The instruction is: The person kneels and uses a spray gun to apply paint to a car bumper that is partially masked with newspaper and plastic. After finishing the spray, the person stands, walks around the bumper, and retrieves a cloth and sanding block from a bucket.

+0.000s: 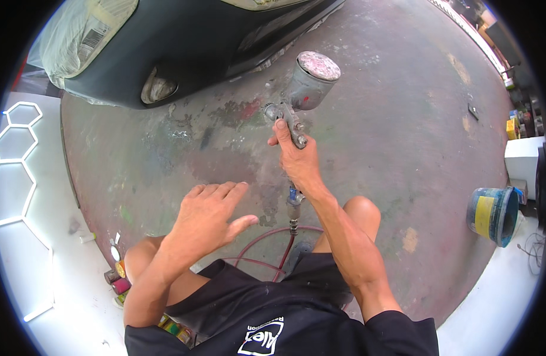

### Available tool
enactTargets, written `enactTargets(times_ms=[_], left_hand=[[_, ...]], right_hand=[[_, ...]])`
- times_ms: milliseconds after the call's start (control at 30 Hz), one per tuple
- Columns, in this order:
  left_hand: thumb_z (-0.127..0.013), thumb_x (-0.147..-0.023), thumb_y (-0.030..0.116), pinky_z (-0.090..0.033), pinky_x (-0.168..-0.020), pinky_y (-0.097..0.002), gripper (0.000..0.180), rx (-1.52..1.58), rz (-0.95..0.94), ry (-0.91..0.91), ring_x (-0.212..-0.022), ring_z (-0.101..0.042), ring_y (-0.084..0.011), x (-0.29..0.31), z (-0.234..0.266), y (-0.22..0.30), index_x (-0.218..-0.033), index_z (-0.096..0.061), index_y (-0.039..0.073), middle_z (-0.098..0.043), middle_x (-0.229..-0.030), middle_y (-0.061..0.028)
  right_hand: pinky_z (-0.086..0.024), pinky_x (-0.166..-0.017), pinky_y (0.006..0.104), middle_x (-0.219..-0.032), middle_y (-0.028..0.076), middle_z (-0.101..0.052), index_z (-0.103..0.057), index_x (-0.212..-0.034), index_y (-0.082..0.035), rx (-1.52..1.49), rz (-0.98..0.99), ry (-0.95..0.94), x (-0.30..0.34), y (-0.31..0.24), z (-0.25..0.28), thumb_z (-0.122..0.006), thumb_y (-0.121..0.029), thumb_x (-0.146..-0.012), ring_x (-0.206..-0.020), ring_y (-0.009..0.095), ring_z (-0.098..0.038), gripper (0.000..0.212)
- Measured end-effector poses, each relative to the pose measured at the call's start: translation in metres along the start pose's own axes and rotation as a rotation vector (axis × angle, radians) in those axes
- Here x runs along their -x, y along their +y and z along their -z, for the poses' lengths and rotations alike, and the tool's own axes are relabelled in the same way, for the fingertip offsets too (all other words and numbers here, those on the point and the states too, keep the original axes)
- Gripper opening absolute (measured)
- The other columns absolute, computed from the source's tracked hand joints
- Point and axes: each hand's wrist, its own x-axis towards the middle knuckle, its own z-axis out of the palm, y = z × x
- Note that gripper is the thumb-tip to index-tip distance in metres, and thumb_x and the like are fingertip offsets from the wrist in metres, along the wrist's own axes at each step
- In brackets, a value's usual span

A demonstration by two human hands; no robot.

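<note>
My right hand (pixel 300 157) is wrapped round the handle of a paint spray gun (pixel 289 121). On top of the gun sits a grey metal paint cup (pixel 310 88) with a paint-stained lid. Below my fist an air fitting joins the handle to a red hose (pixel 283 259) that loops between my legs. My left hand (pixel 208 213) hangs in the air left of the gun, palm down, fingers stretched out and thumb apart, holding nothing. Beyond both hands stands a dark grey car bumper (pixel 196 44) with a round light recess (pixel 159 86) in its lower corner.
Masking film (pixel 65 50) covers the car at upper left. A blue-rimmed bucket (pixel 492 216) stands at the right by the wall. Several cans (pixel 120 286) stand beside my left leg. Hexagonal lights (pixel 16 142) line the left wall. The concrete floor (pixel 397 148) is paint-stained.
</note>
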Motion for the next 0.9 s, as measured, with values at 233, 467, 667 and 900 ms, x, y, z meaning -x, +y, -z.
enactTargets(times_ms=[233, 467, 667, 900], left_hand=[[-0.076, -0.097, 0.039, -0.056, -0.096, -0.0458, 0.045, 0.088, -0.189, 0.284, -0.106, -0.074, -0.0341, -0.024, -0.003, -0.020, -0.125, -0.071, 0.005, -0.077, -0.117, -0.0139], [-0.082, -0.093, 0.028, -0.058, -0.071, -0.0380, 0.026, 0.349, -0.242, 0.568, -0.080, -0.075, -0.0265, -0.015, -0.023, -0.019, -0.105, -0.074, 0.007, -0.077, -0.093, -0.0063], [-0.085, -0.089, 0.023, -0.057, -0.063, -0.0370, 0.020, 0.461, -0.217, 0.746, -0.074, -0.074, -0.0269, -0.014, -0.007, -0.024, -0.098, -0.076, 0.007, -0.075, -0.085, -0.0064], [-0.080, -0.094, 0.024, -0.052, -0.059, -0.0365, 0.018, 0.416, -0.225, 0.731, -0.065, -0.068, -0.0238, -0.009, -0.004, -0.035, -0.090, -0.073, 0.009, -0.068, -0.076, -0.0039]], right_hand=[[-0.038, -0.055, 0.0296, -0.073, -0.002, -0.061, -0.070, -0.090, -0.005, 0.006, 0.122, 0.300, -0.005, 0.004, -0.034, -0.069, -0.060, -0.104, -0.061, 0.008, -0.050, 0.056], [-0.042, -0.062, 0.0337, -0.075, -0.001, -0.063, -0.070, -0.088, -0.007, 0.211, -0.028, 0.200, 0.031, 0.016, -0.120, -0.073, -0.056, -0.104, -0.066, 0.012, -0.051, 0.051], [-0.044, -0.066, 0.0339, -0.076, -0.001, -0.060, -0.071, -0.097, -0.005, 0.178, 0.059, 0.086, 0.048, 0.003, -0.144, -0.073, -0.054, -0.104, -0.072, 0.012, -0.052, 0.050], [-0.042, -0.063, 0.0297, -0.076, -0.004, -0.060, -0.069, -0.090, -0.006, 0.116, 0.151, 0.243, 0.020, -0.023, -0.082, -0.068, -0.050, -0.108, -0.070, 0.007, -0.051, 0.048]])
